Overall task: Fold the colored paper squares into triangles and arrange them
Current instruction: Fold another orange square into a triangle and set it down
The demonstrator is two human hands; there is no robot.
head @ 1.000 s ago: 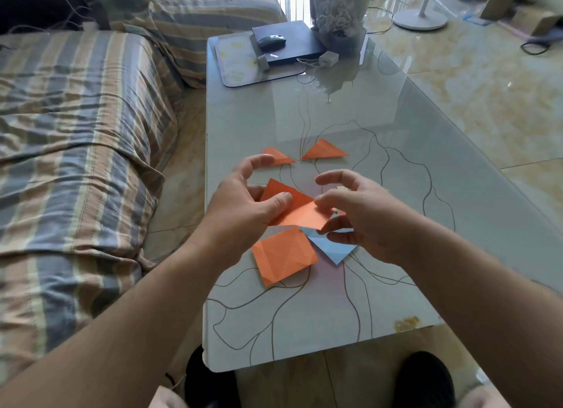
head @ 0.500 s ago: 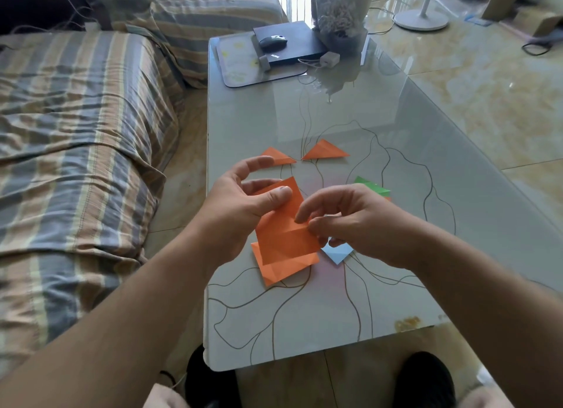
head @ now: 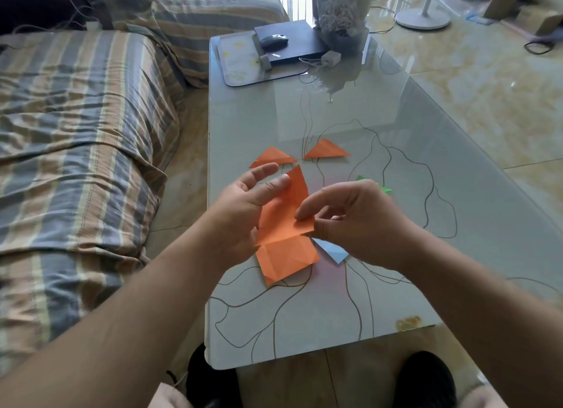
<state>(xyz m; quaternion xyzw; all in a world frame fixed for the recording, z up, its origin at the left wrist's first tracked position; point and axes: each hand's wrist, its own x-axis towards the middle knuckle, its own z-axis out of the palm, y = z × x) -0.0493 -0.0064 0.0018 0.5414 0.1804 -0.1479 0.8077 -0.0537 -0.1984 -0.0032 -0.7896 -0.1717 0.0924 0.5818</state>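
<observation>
I hold an orange paper square (head: 288,212) above the glass table (head: 396,170). My left hand (head: 243,206) has its thumb on the sheet's upper left part, fingers behind it. My right hand (head: 350,218) pinches the sheet's lower right corner between thumb and forefinger. Beneath it a second creased orange square (head: 286,263) lies flat on the table. A blue paper (head: 333,250) shows partly under my right hand, and a green paper (head: 385,190) peeks out behind it. Two folded orange triangles (head: 274,157) (head: 326,150) lie side by side farther back.
At the table's far end are a dark pad (head: 240,63), a black box (head: 289,45) with a mouse (head: 273,40) on it, a small white charger (head: 330,57) and a wrapped dried bouquet (head: 341,11). A striped sofa (head: 76,133) runs along the left. My shoes (head: 423,377) show below the table edge.
The held orange sheet has been turned from lying slanted to standing more upright, one corner now pointing away. My right hand shifted to its lower right corner, exposing the flat orange square beneath.
</observation>
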